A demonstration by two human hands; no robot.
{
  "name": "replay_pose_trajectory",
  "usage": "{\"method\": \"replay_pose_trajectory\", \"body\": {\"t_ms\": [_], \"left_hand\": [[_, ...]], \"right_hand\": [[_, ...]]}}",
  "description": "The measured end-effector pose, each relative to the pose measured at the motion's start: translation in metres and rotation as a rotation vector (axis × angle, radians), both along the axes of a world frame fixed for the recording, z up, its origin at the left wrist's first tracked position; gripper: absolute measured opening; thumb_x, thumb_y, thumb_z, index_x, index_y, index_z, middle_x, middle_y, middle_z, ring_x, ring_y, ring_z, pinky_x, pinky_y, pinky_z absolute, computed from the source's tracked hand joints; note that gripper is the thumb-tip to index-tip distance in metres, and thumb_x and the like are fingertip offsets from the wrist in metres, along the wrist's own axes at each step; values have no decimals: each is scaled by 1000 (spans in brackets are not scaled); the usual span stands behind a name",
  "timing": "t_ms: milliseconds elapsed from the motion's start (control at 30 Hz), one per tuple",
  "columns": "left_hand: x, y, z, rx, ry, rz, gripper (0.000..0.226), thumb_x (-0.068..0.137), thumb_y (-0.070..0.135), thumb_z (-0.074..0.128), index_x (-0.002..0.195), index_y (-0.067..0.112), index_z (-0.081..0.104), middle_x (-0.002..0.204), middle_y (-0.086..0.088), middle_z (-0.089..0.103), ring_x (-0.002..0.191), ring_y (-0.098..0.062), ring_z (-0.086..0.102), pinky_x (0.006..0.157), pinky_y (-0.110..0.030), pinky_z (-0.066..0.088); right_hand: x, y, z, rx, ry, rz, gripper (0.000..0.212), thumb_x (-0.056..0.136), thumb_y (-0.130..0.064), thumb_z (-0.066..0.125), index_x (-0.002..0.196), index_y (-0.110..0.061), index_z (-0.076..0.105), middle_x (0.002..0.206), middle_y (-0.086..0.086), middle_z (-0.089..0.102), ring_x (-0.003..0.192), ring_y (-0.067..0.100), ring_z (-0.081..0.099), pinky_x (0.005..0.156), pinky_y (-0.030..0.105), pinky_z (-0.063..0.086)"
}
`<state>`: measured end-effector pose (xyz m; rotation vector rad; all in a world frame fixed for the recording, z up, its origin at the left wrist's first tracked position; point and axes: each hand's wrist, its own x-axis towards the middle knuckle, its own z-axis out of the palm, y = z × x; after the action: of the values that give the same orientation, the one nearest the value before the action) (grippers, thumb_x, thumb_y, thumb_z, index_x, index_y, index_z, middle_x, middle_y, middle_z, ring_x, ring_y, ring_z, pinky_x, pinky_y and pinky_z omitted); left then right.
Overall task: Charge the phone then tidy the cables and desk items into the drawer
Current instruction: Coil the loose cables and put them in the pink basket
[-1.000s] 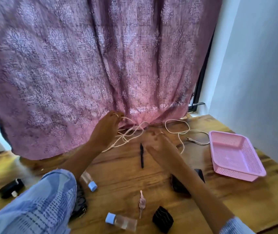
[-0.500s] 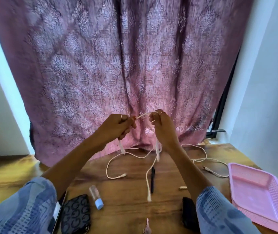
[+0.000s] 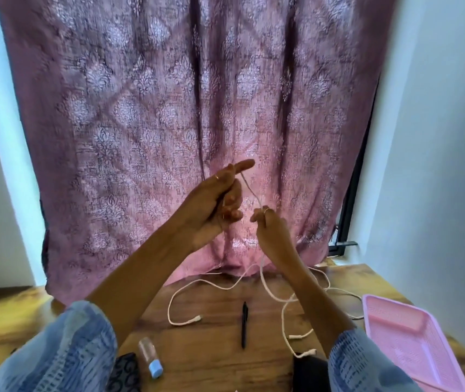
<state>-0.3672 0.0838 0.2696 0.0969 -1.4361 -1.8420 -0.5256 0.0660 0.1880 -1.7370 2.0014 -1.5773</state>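
Winding the white cable [image 3: 249, 190] between raised hands, left hand [image 3: 214, 205] and right hand [image 3: 268, 224] each pinch it; trailing loops on the worktop [image 3: 211, 349] may snag the pen [image 3: 244, 323].

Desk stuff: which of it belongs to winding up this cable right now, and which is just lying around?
In the job:
white cable
left hand
right hand

Lying about:
black pen
small bottle
pink tray
patterned pouch

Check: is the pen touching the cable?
Apart. The head view shows bare wood on both sides of the pen, between it and the cable loops.
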Motion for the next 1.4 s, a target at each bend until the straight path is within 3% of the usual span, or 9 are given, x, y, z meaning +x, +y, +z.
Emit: {"method": "replay_pose_trajectory", "body": {"t_ms": [167, 333, 500, 633, 800, 1000, 1167, 1300, 1400], "left_hand": [[-39, 6, 29, 6, 167, 0, 33, 99, 10, 35, 129, 17, 48, 82, 3, 72, 73, -8, 69, 70, -23, 56], [-65, 2, 34, -112, 150, 155, 53, 99, -1, 35, 146, 24, 27, 111, 5, 69, 108, -9, 64, 91, -22, 48], [-69, -11, 38, -319, 64, 304, 65, 97, -7, 33, 148, 31, 19, 115, 6, 68, 118, -7, 57, 111, -28, 34], [-66, -9, 41, -736, -171, 428, 54, 101, 8, 36, 141, 43, 25, 110, 8, 67, 106, -6, 62, 88, -4, 40], [-61, -12, 36, -1021, -530, 345, 53, 101, 6, 36, 144, 33, 23, 81, 0, 64, 75, -11, 65, 73, -19, 49], [-60, 3, 32, -777, -545, 159, 31, 103, 18, 30, 126, 18, 52, 56, 5, 35, 46, -6, 34, 50, -24, 35], [-59, 25, 36, -546, -383, -66, 54, 94, 51, 29, 96, 10, 64, 49, 9, 22, 40, -5, 18, 41, -18, 25], [-61, 35, 42, -270, -235, -317, 47, 95, 45, 32, 94, 9, 63, 43, 10, 21, 31, -1, 16, 35, -17, 21], [-64, 47, 48, -91, -80, -447, 40, 94, 39, 37, 98, 8, 62, 40, 8, 25, 29, -1, 19, 34, -16, 20]], "right_hand": [[12, 33, 4, 48, 40, 81, 27, 101, -20, 36, 95, -6, 59, 69, -1, 61, 50, 6, 49, 60, 31, 44], [4, 77, 16, 106, 104, 129, 24, 99, -15, 41, 96, -1, 60, 60, -15, 44, 50, -3, 41, 50, 11, 31], [-4, 109, 41, 100, 213, 136, 22, 96, -25, 50, 94, -10, 65, 62, -11, 50, 54, 2, 46, 54, 15, 34], [-8, 130, 63, 94, 285, 117, 20, 94, -25, 55, 92, -9, 66, 55, -11, 45, 47, -1, 46, 49, 11, 33], [-30, 143, 90, 26, 360, 17, 20, 91, -29, 59, 92, -12, 70, 57, -6, 52, 47, 3, 44, 49, 11, 35], [-48, 143, 113, -143, 402, -113, 18, 85, -39, 63, 88, -22, 71, 79, 2, 71, 72, 18, 64, 71, 36, 53], [-52, 136, 116, -283, 339, -151, 17, 89, -34, 60, 90, -21, 70, 80, -6, 67, 77, 15, 64, 76, 35, 53], [-46, 129, 106, -380, 269, -93, 19, 97, -23, 49, 93, -15, 66, 71, -6, 61, 61, 5, 54, 62, 17, 42], [-38, 124, 98, -414, 59, 4, 26, 101, -24, 39, 93, -13, 61, 58, -3, 46, 51, 10, 41, 51, 27, 33]]}}
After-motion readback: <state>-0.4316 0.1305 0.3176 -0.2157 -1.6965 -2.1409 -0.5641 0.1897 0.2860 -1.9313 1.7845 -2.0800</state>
